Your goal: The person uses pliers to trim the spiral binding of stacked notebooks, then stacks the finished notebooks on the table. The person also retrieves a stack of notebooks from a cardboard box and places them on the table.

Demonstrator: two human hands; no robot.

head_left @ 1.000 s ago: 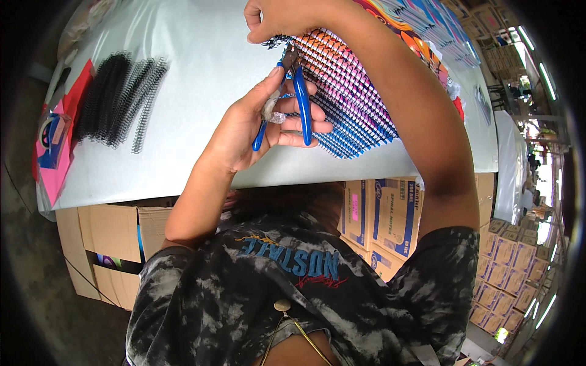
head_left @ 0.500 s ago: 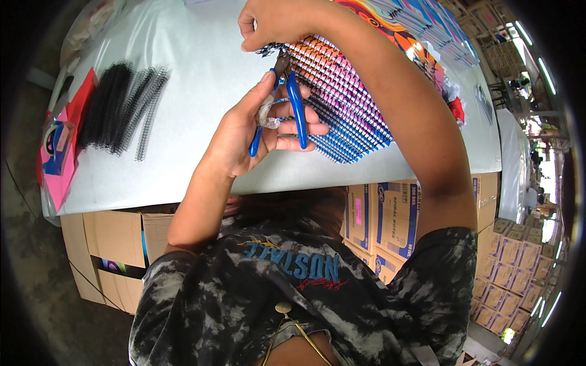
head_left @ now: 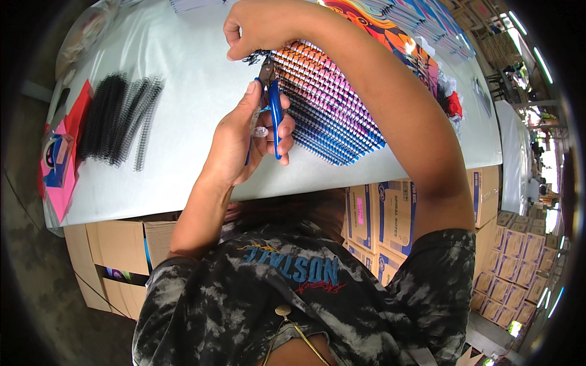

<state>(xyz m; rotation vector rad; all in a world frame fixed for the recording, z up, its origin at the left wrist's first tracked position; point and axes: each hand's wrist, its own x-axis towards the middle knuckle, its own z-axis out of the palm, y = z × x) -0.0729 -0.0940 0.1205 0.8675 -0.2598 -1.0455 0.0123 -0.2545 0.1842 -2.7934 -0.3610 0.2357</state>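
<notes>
While the left hand (head_left: 233,137) holds blue-handled cutters (head_left: 276,113), the right hand (head_left: 255,25) curls at their eleven o'clock, contents unclear.

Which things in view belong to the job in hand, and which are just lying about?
In use:
left hand, gripping the blue-handled cutters
right hand, curled near black wire ends
colourful spiral-bound stack beside the cutters

Lying about:
loose black coils, possibly spares
pink sheet, red sheet
cardboard boxes under the table
</notes>
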